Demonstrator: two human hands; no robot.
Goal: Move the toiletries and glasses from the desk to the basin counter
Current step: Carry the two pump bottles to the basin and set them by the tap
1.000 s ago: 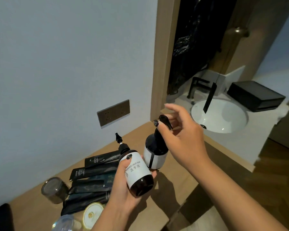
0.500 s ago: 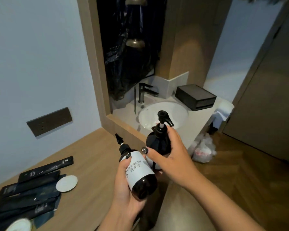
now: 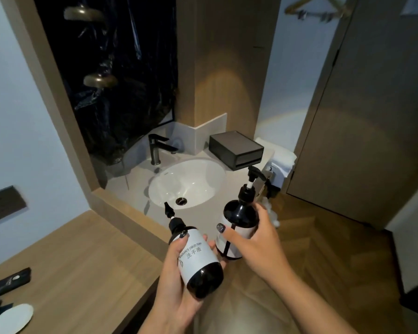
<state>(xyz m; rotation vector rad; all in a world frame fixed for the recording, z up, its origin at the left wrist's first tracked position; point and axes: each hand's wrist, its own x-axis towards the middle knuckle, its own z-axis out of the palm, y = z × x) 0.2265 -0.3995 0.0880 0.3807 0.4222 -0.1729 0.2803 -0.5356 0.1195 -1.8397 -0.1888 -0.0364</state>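
Now we have swung from the desk (image 3: 87, 266) toward the basin counter (image 3: 210, 213), left hand (image 3: 176, 283) grasping the soap bottle (image 3: 198, 259), right hand (image 3: 253, 247) gripping the second pump bottle (image 3: 239, 213); both seem ready to set down.

Both forearms extend forward side by side, the left hand (image 3: 179, 261) and the right hand (image 3: 253, 242) each closed in a wrap grip with thumbs uppermost.

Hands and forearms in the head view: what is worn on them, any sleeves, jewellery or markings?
Both forearms are bare as far as the frame shows: no sleeves, watch or bracelets. No rings show on either the left hand or the right hand. The nails are painted dark; the right thumbnail looks speckled or glittery, and a dark left nail also shows. No gloves or other markings are visible.
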